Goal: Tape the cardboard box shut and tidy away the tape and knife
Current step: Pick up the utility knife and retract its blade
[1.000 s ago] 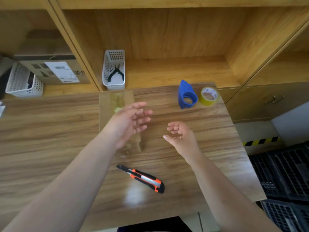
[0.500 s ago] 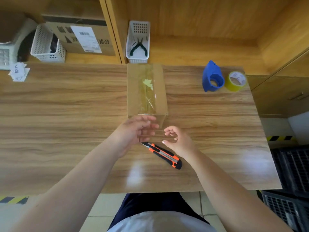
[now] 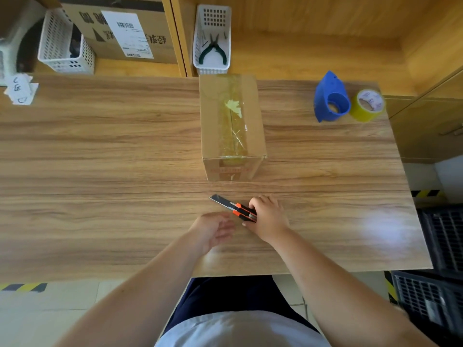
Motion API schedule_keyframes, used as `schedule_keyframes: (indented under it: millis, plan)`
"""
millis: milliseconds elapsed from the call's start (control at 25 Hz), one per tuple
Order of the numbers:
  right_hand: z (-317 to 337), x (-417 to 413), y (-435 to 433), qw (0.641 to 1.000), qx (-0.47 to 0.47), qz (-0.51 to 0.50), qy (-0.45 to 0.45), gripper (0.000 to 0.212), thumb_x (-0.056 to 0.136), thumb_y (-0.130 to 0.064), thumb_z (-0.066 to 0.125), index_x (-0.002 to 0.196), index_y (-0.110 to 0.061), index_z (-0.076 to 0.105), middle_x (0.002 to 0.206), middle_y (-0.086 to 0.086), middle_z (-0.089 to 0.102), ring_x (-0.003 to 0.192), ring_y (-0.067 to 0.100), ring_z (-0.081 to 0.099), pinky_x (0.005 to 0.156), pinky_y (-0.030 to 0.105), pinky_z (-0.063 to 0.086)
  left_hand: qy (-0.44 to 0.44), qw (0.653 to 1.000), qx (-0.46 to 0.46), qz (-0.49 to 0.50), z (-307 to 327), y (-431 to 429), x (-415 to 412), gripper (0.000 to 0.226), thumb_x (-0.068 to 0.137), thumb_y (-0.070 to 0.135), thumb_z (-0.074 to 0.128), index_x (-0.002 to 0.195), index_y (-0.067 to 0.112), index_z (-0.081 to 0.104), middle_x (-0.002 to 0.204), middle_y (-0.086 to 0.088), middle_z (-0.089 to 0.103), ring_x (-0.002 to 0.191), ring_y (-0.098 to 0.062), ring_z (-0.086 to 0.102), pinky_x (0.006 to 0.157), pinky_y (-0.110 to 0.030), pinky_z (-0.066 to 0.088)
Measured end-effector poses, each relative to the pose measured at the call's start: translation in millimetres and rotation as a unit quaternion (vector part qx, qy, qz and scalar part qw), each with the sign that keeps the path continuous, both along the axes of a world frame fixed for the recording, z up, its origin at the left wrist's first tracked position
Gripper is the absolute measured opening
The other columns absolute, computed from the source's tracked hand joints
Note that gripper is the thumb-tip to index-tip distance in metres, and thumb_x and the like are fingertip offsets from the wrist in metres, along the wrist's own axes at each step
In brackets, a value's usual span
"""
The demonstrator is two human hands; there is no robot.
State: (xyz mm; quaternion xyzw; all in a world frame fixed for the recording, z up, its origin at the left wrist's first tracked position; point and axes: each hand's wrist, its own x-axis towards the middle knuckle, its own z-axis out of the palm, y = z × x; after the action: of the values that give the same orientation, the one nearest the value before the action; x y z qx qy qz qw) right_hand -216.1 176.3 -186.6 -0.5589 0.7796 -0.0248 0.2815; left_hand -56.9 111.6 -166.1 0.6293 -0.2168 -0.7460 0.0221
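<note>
The knife (image 3: 234, 207) lies on the desk (image 3: 100, 171) just in front of the person, its long axis running diagonally: the bare blade tip points up and to the left toward the box (image 3: 231, 126), while the orange-and-black handle end is under the right hand (image 3: 269, 217). That hand has its fingers curled over the handle, apparently closing on it, so it is plainly the nearer one. The left hand (image 3: 213, 227) hovers loosely open and empty just beside the knife, not touching it. The box stands near, beyond the blade tip, with yellowish tape along its top seam and down its near face, so the taping looks done. The tape roll (image 3: 368, 106) and blue dispenser (image 3: 329, 97) sit well apart at the far right.
</note>
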Motion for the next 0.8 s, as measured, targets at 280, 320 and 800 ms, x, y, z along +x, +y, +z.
schedule_keyframes:
  millis: [280,320,800]
  plan:
    - [2,0,18,0.971,-0.110,-0.110,-0.182,0.030,0.071,-0.029,0.078,0.093,-0.022,0.058,0.092,-0.007,0.054,0.081,0.018,0.056,0.067,0.033,0.045,0.049,0.994,-0.101,-0.008,0,9,-10,0.020,0.096,0.015,0.059,0.108,0.004,0.069,0.101,-0.013,0.076,0.091,-0.024,0.075,0.075,-0.031,0.057]
    - [4,-3,21,0.961,-0.118,-0.131,-0.214,0.029,0.071,-0.033,0.079,0.091,-0.025,0.059,0.090,-0.006,0.057,0.079,0.016,0.057,0.069,0.031,0.046,0.048,0.992,-0.118,-0.016,3,9,-12,0.020,0.096,0.015,0.058,0.108,0.003,0.069,0.100,-0.014,0.076,0.090,-0.024,0.075,0.076,-0.031,0.058]
    - [57,-23,37,0.813,0.056,-0.354,-0.459,0.058,0.090,-0.053,0.054,0.064,-0.002,0.059,0.050,0.019,0.054,0.039,0.026,0.050,0.046,0.031,0.046,0.058,0.945,-0.276,-0.164,53,19,-55,0.019,0.097,0.015,0.055,0.091,0.016,0.074,0.087,-0.002,0.075,0.082,-0.010,0.073,0.074,-0.027,0.061]
